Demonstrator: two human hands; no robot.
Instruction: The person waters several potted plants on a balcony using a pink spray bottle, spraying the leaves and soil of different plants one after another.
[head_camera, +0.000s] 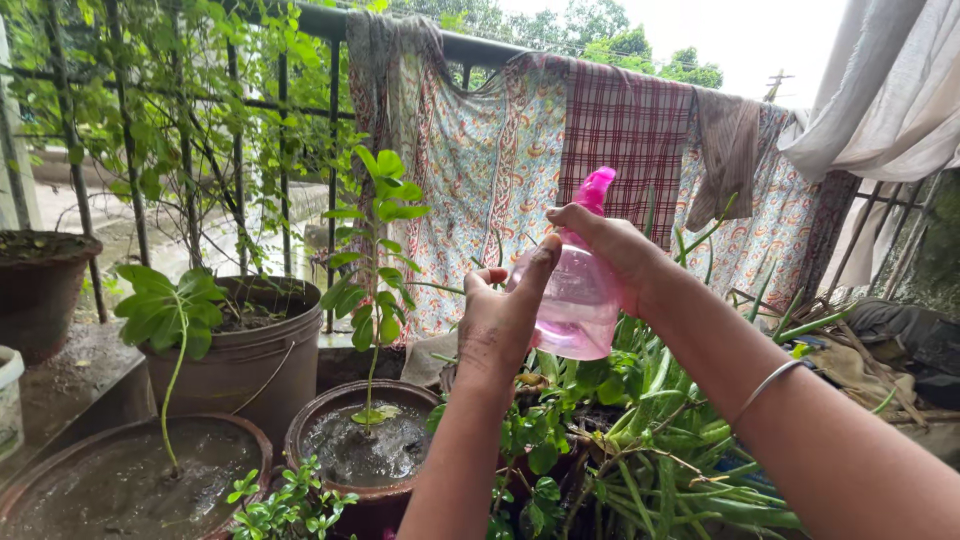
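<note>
Both my hands hold a pink see-through spray bottle (578, 300) with a bright pink nozzle, raised above the potted plants. My left hand (502, 318) cups the bottle's left side, thumb pressed against it. My right hand (610, 245) wraps over the top near the nozzle; a thin metal bangle sits on that forearm. The nozzle points left toward a tall leafy seedling (375, 255) that grows in a round pot (330, 410) of wet soil.
A bucket pot (250, 370) with a broad-leaved plant and a wide water-filled pot (60, 470) stand at left. Spiky green plants (650, 460) fill the space below my arms. Patterned cloths (480, 150) hang over a metal railing behind.
</note>
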